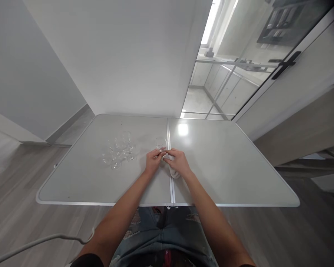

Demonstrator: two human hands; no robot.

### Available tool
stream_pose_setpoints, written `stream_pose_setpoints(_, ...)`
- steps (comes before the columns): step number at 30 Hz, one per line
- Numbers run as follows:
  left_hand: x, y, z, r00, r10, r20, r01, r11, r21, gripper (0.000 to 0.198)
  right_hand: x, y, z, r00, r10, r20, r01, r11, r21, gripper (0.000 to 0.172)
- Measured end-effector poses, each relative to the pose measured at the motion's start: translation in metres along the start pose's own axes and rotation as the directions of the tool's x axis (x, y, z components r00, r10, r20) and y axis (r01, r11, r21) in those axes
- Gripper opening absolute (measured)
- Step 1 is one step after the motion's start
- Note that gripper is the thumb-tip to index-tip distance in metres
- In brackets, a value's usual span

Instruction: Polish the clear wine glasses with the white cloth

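Note:
A clear wine glass point(161, 143) is held over the middle seam of the grey table point(228, 167). My left hand point(153, 160) is closed around its stem or lower bowl. My right hand point(178, 161) is closed on a white cloth point(174, 172), whose end hangs below the palm, and its fingertips meet the glass from the right. Both hands touch each other at the glass.
Several more clear glasses point(118, 150) stand in a cluster on the table's left half. A white wall rises behind the table, with a glass door point(239, 74) at the right. A white cable point(39, 243) runs at the lower left.

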State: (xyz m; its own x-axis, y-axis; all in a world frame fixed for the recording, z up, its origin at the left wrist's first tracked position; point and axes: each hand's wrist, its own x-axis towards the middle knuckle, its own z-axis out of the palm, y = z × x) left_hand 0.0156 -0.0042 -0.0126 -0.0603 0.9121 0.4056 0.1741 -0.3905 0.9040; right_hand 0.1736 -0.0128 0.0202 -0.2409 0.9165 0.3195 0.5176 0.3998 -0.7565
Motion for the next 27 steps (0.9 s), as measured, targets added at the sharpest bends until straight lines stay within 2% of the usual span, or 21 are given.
stream_pose_setpoints(3, -0.001, -0.002, 0.001, 0.998, 0.028, 0.058, -0.029, 1.000, 0.006, 0.019, -0.003, -0.005, 0.003, 0.996, 0.044, -0.078, -0.062, 0.968, -0.242, 0.015)
stream_pose_setpoints(6, -0.003, 0.000, 0.002, 0.989, 0.081, 0.124, -0.084, 0.996, 0.018, 0.020, -0.005, -0.007, 0.004, 0.989, 0.085, -0.120, -0.127, 0.907, -0.401, 0.016)
stream_pose_setpoints(9, -0.005, 0.008, 0.002, 0.980, 0.140, 0.142, -0.156, 0.982, 0.105, 0.026, -0.001, 0.001, -0.006, 0.988, 0.087, -0.131, -0.135, 0.893, -0.428, 0.023)
stream_pose_setpoints(12, -0.012, 0.020, -0.003, 0.984, 0.148, 0.098, -0.169, 0.950, 0.263, 0.025, 0.013, 0.021, -0.030, 0.955, 0.181, -0.237, -0.263, 0.884, -0.386, 0.030)
stream_pose_setpoints(16, -0.037, 0.031, -0.024, 0.998, 0.057, -0.001, -0.051, 0.900, 0.433, 0.022, 0.039, 0.056, -0.069, 0.852, 0.382, -0.358, -0.494, 0.813, -0.307, 0.032)
stream_pose_setpoints(18, -0.053, 0.032, -0.040, 0.997, -0.002, -0.073, 0.036, 0.880, 0.473, 0.022, 0.048, 0.071, -0.084, 0.806, 0.445, -0.389, -0.567, 0.771, -0.291, 0.028)
stream_pose_setpoints(20, -0.067, 0.032, -0.058, 0.982, -0.045, -0.181, 0.131, 0.859, 0.495, 0.023, 0.053, 0.082, -0.092, 0.781, 0.470, -0.411, -0.599, 0.749, -0.282, 0.026)
stream_pose_setpoints(23, -0.082, 0.029, -0.082, 0.933, -0.060, -0.354, 0.261, 0.790, 0.554, 0.024, 0.053, 0.092, -0.094, 0.790, 0.466, -0.398, -0.591, 0.753, -0.291, 0.028)
stream_pose_setpoints(25, -0.088, 0.027, -0.092, 0.886, -0.047, -0.461, 0.334, 0.755, 0.565, 0.035, 0.051, 0.098, -0.091, 0.808, 0.455, -0.373, -0.570, 0.763, -0.305, 0.032)
stream_pose_setpoints(27, -0.090, 0.023, -0.099, 0.855, -0.055, -0.515, 0.375, 0.753, 0.541, 0.045, 0.051, 0.106, -0.088, 0.821, 0.443, -0.360, -0.554, 0.771, -0.315, 0.037)
